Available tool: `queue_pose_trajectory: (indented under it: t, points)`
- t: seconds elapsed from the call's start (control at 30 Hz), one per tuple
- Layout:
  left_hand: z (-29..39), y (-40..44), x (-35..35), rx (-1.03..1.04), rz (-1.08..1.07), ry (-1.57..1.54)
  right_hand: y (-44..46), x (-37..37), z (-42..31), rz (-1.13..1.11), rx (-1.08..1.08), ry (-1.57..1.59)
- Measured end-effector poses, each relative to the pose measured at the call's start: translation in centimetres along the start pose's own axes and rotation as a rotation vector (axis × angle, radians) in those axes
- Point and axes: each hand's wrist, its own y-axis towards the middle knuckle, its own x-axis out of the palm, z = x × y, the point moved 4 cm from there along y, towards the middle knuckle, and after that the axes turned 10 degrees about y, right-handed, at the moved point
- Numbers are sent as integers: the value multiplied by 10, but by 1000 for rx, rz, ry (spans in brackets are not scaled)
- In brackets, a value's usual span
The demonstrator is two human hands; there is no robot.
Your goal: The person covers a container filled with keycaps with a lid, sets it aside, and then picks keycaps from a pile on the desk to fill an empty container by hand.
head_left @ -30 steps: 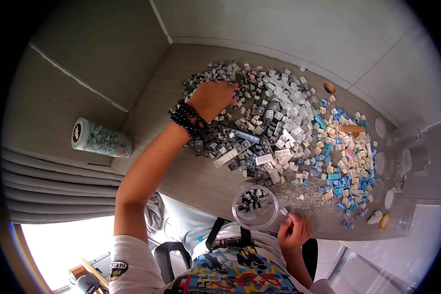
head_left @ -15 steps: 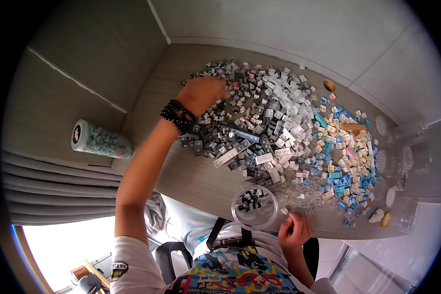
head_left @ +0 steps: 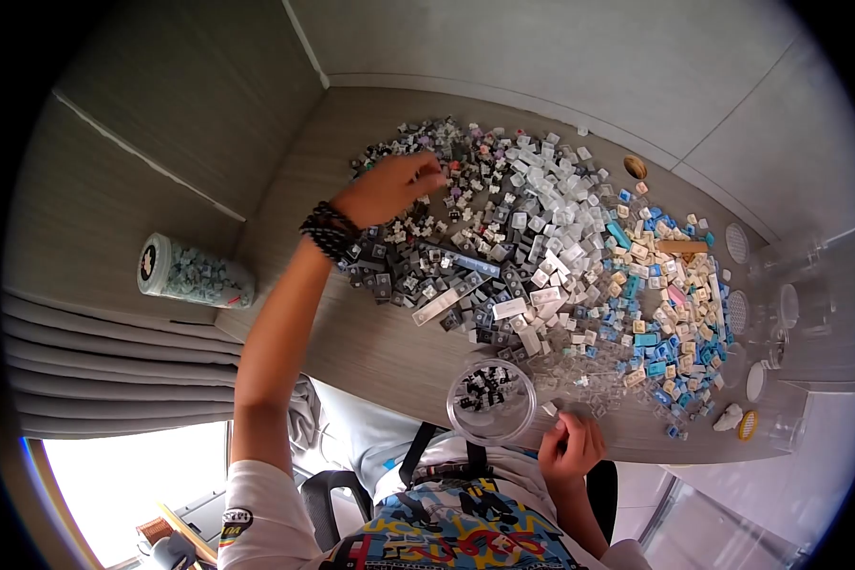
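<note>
My left hand (head_left: 389, 186), with black bead bracelets at the wrist, is over the left part of a heap of small dark switches (head_left: 427, 223). Its fingers are bent and pressed together; what they hold, if anything, is too small to make out. My right hand (head_left: 572, 446) rests curled at the desk's front edge, with nothing visible in it. A clear keycap (head_left: 550, 408) lies by its thumb. To the left of that hand stands a round clear tub (head_left: 492, 403) with black and white switches inside.
Translucent white keycaps (head_left: 565, 190) spread across the middle, and blue and cream ones (head_left: 679, 323) on the right. A filled clear jar (head_left: 199, 271) lies at the left. Clear containers (head_left: 798, 304) and round lids stand at the right edge. A brown oval object (head_left: 635, 167) is near the wall.
My left hand has moved left from deeper in the dark heap, and its bent fingers now show. My right hand and the tub have stayed in place.
</note>
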Motion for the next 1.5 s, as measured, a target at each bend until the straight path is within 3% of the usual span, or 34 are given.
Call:
queue_pose_trajectory:
  t: [0.07, 0.1, 0.13, 0.2, 0.37, 0.57, 0.67, 0.77, 0.83, 0.87, 0.93, 0.97, 1.03, 1.23, 1.5]
  points:
    - [2, -5, -15, -299, -138, -1005, 0, 0, 1, 5, -3, 2]
    - [17, -10, -28, -316, -57, -1266, -1, 1, 0, 5, -6, 5]
    - [17, -11, -27, -320, -57, -1266, -1, 1, 0, 2, -5, 8]
    - [16, -11, -31, -206, 123, -1680, -2, 1, 0, -5, 3, -11]
    - [25, -5, -31, -119, 170, -1808, -1, 0, 0, 5, -5, -9]
    - [15, 8, -19, -159, 231, -2007, 0, 0, 0, 10, -10, -11]
    - [9, 8, -14, -298, 234, -2009, 0, 0, -1, 5, -5, -9]
    - [3, 7, -9, -374, 197, -1882, -1, 1, 0, 3, 0, -7]
    - [1, 5, -10, -396, 136, -1539, 0, 1, 1, 7, 0, -6]
    - [2, 5, -8, -397, 135, -1539, 0, 1, 1, 10, -21, -9]
    - [9, 5, -16, -406, 135, -715, -1, 1, 0, 14, -41, -11]
    - [6, 5, -9, -406, 134, -714, -2, 1, 1, 10, -21, -8]
    - [13, 6, -7, -101, 250, -196, -1, 2, 0, 6, -2, -1]
    - [27, -2, 7, -175, -44, 186, 0, 0, 1, 13, -14, 6]
    - [43, 5, 19, -130, -10, 414, 0, 0, -1, 3, -8, 15]
